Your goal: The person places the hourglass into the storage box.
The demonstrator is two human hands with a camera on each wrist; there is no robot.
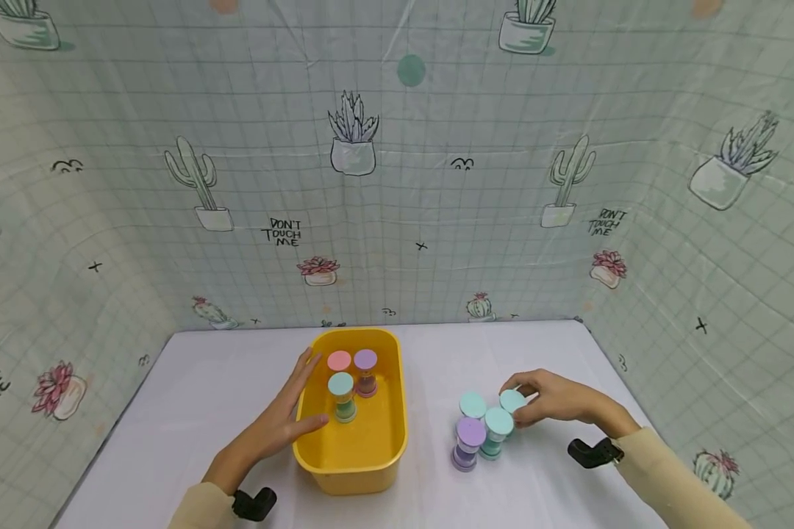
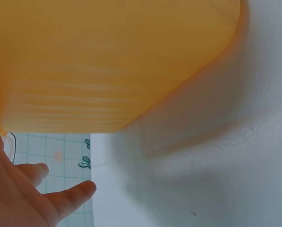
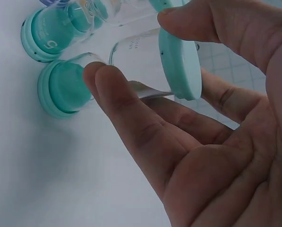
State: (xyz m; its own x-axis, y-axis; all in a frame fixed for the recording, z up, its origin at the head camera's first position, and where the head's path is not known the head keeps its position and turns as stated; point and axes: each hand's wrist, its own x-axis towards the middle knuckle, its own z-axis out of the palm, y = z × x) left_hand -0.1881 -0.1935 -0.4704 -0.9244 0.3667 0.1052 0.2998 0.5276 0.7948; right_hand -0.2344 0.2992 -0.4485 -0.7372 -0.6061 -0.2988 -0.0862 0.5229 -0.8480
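Observation:
My right hand curls its thumb and fingers around a teal-capped sand timer; in the right wrist view its clear bulb shows between them. Close beside it stand two more teal-capped sand timers and a purple-capped one, all upright. My left hand rests along the left rim of a yellow bin with fingers stretched out. Inside the bin stand a pink-capped sand timer, a purple-capped one and a teal-capped one.
A white table carries the bin and the timers. Behind it and at both sides hangs a grid-patterned cloth printed with potted cacti. Each wrist wears a black strap device.

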